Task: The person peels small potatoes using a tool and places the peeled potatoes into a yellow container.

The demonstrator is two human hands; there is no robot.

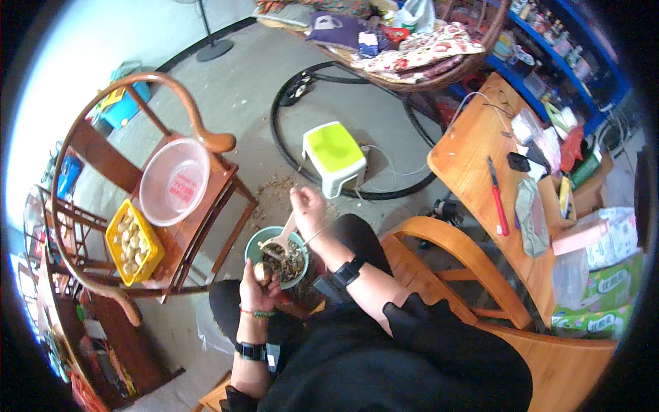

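Observation:
My left hand [257, 288] holds a small round pale root vegetable [263, 273] with brown patches, at the near left rim of a green bowl. In my right hand [309, 208] is the handle of a beige Y-shaped peeler [282, 239], whose head is over the bowl, just above the vegetable. Dark peelings fill much of the green bowl [249, 249]. A yellow basket [158, 252] of pale peeled pieces rests on a wooden chair to the left, beside a translucent pinkish plastic basin [175, 182].
Scraps litter the floor [267, 198] beyond the bowl. A white stool with a lime-green top [334, 147] stands ahead. At right, a wooden table [463, 159] holds a red-handled knife [498, 206] and bags. The wooden chair's armrest [216, 141] curves at left.

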